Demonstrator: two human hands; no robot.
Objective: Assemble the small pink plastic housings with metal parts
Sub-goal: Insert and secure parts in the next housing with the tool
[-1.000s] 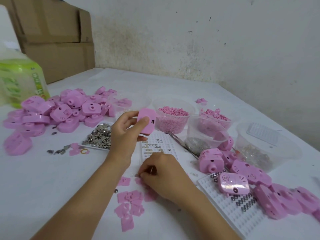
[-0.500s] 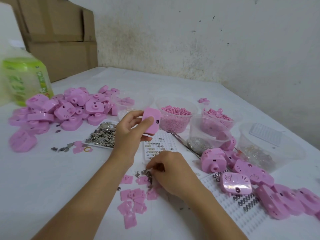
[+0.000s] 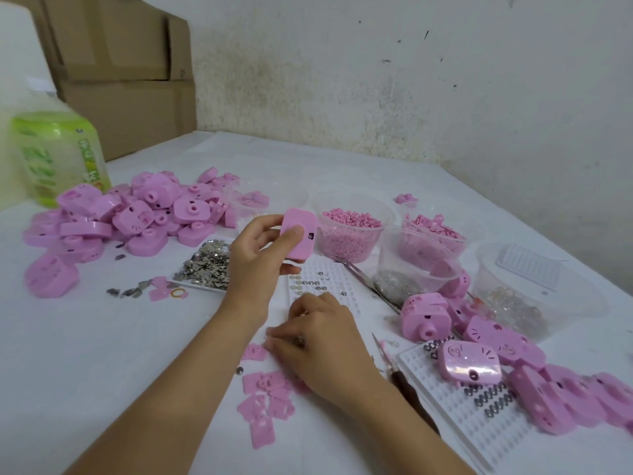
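Fingers of your left hand (image 3: 262,258) grip a small pink plastic housing (image 3: 298,233) above the white gridded tray (image 3: 329,286) of metal discs; your right hand (image 3: 322,341) pinches a small metal part over flat pink plastic plates (image 3: 265,399) on the white table (image 3: 102,354).

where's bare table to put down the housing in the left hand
Bare cloth lies near-left, between the left forearm and the lone housing, and beyond the tubs toward the wall. Crowded: the housing pile far left, and the right side with tubs, the peg tray and more housings.
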